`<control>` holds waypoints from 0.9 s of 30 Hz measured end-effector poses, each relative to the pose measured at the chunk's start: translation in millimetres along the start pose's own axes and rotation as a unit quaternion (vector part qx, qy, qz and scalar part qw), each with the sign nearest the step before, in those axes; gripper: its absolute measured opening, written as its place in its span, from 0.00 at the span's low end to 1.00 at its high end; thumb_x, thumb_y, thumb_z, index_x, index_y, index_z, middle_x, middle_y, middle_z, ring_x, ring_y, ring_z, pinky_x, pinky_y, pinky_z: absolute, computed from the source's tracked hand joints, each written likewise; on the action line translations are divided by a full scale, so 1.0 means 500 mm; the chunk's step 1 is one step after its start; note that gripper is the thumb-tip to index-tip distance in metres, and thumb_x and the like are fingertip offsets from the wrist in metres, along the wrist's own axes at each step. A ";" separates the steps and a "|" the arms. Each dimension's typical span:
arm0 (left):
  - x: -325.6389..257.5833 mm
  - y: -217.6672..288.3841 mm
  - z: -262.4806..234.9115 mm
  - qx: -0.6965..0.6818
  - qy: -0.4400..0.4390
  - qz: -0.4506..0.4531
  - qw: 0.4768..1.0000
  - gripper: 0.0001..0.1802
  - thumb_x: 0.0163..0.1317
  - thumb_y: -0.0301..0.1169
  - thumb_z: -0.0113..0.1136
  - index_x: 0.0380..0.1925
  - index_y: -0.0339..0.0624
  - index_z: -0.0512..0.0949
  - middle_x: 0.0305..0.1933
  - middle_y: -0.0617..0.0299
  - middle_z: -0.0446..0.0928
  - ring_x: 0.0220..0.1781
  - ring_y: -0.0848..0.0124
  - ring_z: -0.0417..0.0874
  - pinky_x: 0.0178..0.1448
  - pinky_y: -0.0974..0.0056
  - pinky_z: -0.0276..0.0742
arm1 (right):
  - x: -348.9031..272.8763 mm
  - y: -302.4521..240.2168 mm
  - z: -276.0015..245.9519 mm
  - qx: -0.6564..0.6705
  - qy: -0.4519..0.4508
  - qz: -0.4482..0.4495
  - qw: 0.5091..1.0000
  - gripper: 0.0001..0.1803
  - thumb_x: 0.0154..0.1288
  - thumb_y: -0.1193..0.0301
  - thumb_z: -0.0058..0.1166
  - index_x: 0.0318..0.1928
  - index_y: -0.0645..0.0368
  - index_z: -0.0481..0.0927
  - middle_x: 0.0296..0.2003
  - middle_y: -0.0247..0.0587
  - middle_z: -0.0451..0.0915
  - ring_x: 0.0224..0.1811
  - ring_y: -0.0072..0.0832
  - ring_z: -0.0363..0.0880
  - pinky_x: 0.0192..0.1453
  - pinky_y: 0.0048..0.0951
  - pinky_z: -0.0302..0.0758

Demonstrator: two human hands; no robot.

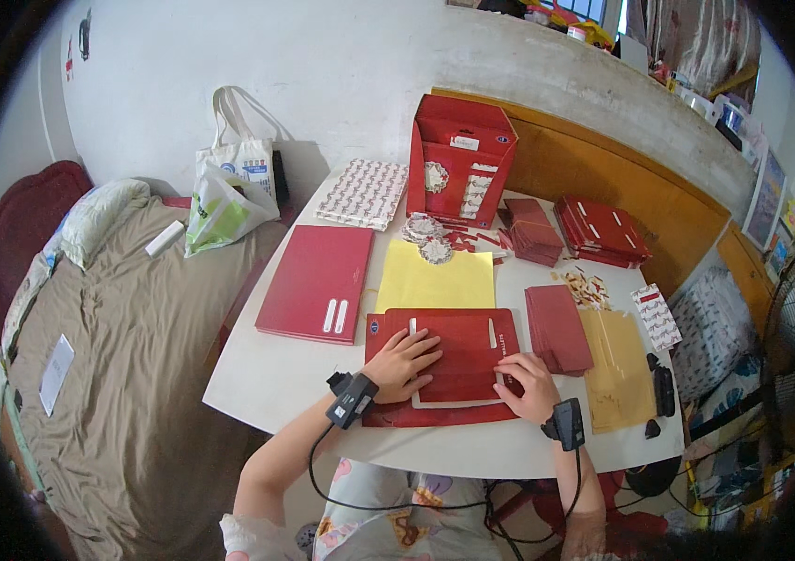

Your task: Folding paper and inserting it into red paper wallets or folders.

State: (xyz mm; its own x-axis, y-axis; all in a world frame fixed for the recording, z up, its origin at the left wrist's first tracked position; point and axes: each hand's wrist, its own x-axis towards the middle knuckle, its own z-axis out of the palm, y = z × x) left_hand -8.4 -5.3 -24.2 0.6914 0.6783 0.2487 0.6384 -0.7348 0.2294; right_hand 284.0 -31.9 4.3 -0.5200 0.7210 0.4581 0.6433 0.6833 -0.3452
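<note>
A flat red cardboard sheet [465,360] with white slots lies in front of me at the table's near edge; a white-edged cutout shows along its lower part. My left hand [401,366] rests on its left side, fingers spread flat and holding nothing. At its right edge, my right hand [527,385] touches the card with bent fingers held apart. Just beyond is a yellow sheet [440,280], with round white-edged cut pieces [426,231] at its far side. To the right lies a stack of dull red cards [558,329].
A large red flat box [315,283] and a patterned white stack [363,193] lie left on the white table [257,374]. An upright red box [461,161] stands behind. More red stacks [600,229], paper scraps [587,290] and a tan sheet [620,369] occupy the right. A bed [136,355] is leftward.
</note>
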 end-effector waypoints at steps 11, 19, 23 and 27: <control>0.001 0.001 -0.005 -0.005 0.011 0.002 1.000 0.27 0.63 0.39 0.52 0.61 0.42 0.67 0.69 0.53 0.60 0.73 0.56 0.53 0.74 0.48 0.48 | 0.001 -0.004 -0.004 0.006 0.027 -0.010 1.000 0.12 0.52 0.73 0.62 0.39 0.61 0.79 0.42 0.41 0.77 0.47 0.40 0.74 0.52 0.37 0.71; 0.002 0.003 -0.008 -0.001 -0.005 -0.007 1.000 0.29 0.63 0.39 0.54 0.63 0.44 0.66 0.71 0.54 0.58 0.74 0.56 0.51 0.74 0.48 0.47 | -0.002 0.003 -0.002 0.002 0.007 0.002 1.000 0.12 0.54 0.70 0.61 0.39 0.60 0.79 0.42 0.40 0.75 0.49 0.39 0.73 0.54 0.40 0.70; 0.002 0.001 -0.006 -0.002 -0.003 -0.006 1.000 0.29 0.62 0.39 0.54 0.63 0.44 0.65 0.71 0.54 0.58 0.74 0.56 0.51 0.74 0.48 0.47 | 0.000 0.000 -0.003 0.001 0.005 0.007 1.000 0.13 0.54 0.69 0.61 0.40 0.60 0.79 0.42 0.40 0.75 0.49 0.39 0.73 0.54 0.40 0.71; 0.002 -0.001 -0.005 -0.001 0.000 -0.003 1.000 0.29 0.63 0.40 0.54 0.63 0.44 0.65 0.71 0.54 0.58 0.74 0.57 0.51 0.74 0.48 0.47 | 0.000 0.002 -0.002 0.004 0.004 0.006 1.000 0.13 0.55 0.69 0.61 0.40 0.60 0.79 0.43 0.40 0.76 0.49 0.39 0.73 0.55 0.40 0.70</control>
State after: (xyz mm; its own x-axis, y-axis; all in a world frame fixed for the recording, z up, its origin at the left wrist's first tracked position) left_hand -9.0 -4.2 -22.0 0.6872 0.6830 0.2476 0.6421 -0.7304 0.2329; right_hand 285.2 -31.5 4.7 -0.5076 0.7283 0.4604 0.6452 0.6754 -0.3572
